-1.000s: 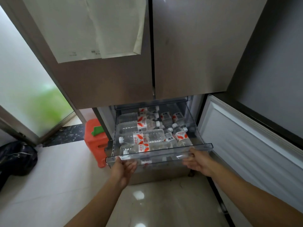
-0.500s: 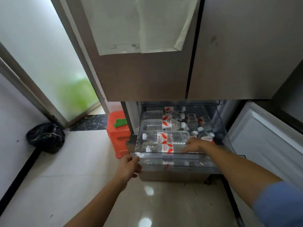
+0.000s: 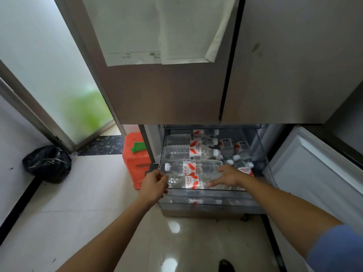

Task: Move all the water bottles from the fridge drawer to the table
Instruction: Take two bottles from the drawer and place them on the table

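Note:
The clear fridge drawer [image 3: 216, 206] is pulled out under the closed upper doors. Several water bottles with red-and-white labels lie inside it. The front bottle [image 3: 194, 182] lies along the drawer's front wall, a second bottle [image 3: 188, 167] lies just behind it, and a third [image 3: 194, 151] lies further back. My right hand [image 3: 227, 176] is inside the drawer, fingers spread, resting on the front bottles. My left hand [image 3: 154, 184] hovers at the drawer's front-left corner by the front bottle's neck, fingers curled. Whether it grips anything is unclear.
An orange plastic stool [image 3: 133, 163] with a green cloth [image 3: 138, 147] stands against the fridge's left side. A black bag [image 3: 47, 163] lies by the frosted glass door. The lower fridge door [image 3: 314, 173] hangs open on the right. The floor is glossy tile.
My right hand left the drawer's front rim, reached in among the bottles and now spreads over the front ones. My left hand shifted from the front rim to the left corner. My view moved closer.

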